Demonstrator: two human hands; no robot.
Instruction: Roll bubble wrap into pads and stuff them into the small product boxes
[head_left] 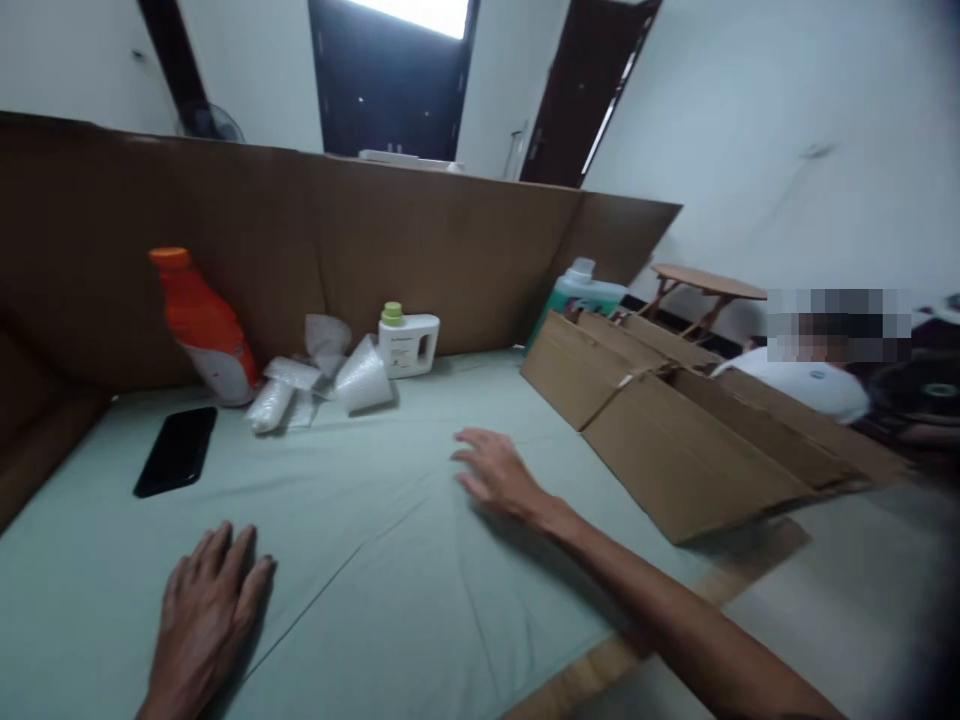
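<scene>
Single view from your head, tilted, looking forward and down; cloth-covered surface [420, 560] close below, cardboard wall [375, 260] at 12 o'clock.

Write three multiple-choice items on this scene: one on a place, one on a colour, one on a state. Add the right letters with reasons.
1. Where does the black phone lie?
A. on the pale green sheet, in front of the orange bottle
B. inside the cardboard box
C. under the right hand

2. What colour is the cap of the small white bottle?
A. red
B. yellow-green
C. black

3. How is the left hand?
A. closed round a bottle
B. gripping the phone
C. flat on the sheet, holding nothing

Key: 1 A, the phone rests on the sheet just in front of the orange bottle. 2 B, its cap shows yellow-green. 3 C, the palm lies spread on the sheet; the right hand is open too, near the cardboard box.
</scene>
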